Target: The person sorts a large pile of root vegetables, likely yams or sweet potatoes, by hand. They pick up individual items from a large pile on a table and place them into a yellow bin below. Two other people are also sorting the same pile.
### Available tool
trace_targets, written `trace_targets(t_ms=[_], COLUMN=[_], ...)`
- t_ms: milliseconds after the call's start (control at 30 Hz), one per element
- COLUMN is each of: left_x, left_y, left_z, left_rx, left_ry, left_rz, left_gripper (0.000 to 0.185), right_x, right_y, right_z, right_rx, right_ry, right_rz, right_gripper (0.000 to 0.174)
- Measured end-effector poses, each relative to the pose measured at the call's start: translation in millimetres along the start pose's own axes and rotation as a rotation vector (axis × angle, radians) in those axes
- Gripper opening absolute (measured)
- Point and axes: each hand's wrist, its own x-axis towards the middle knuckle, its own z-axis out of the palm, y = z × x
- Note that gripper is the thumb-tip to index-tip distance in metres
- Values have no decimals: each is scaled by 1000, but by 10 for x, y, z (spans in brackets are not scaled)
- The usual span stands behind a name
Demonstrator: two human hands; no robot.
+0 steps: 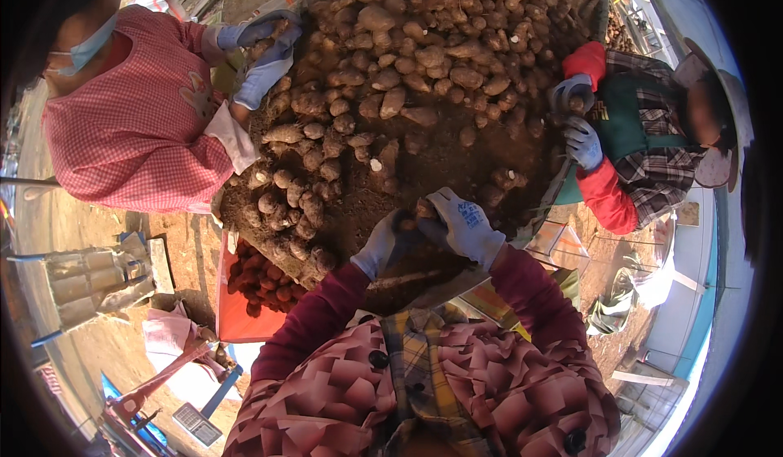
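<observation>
Both my hands wear white work gloves with darker, soiled palms, and they meet low over the near side of a soil-covered work surface (422,261). Between the fingers of my right hand (468,227) is a brown taro corm (426,209). My left hand (380,246) is curled against a dark brown piece at its fingertips; shadow hides whether this is the same corm. A large heap of soil-crusted taro corms (440,59) covers the far side. A looser group of rounded corms (296,194) lies left of my hands, and a few corms (508,180) lie to the right.
A co-worker in a pink checked smock (141,120) handles a corm at the left; another in a green apron (636,114) does so at the right. Below the left edge, a red container (244,322) holds small corms. A platform scale (199,423) stands lower left.
</observation>
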Motion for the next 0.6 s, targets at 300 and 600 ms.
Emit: trace_targets(t_ms=[300, 600], left_x=[-443, -574], left_y=[-71, 67], left_z=[-12, -384], left_rx=[-10, -10], left_ry=[-296, 239], left_rz=[-291, -10], left_gripper=[31, 24], right_x=[-302, -175], right_y=[-126, -86], right_z=[305, 165], right_rx=[-392, 958], right_ry=[-460, 191], right_rz=[-464, 354], right_gripper=[46, 48])
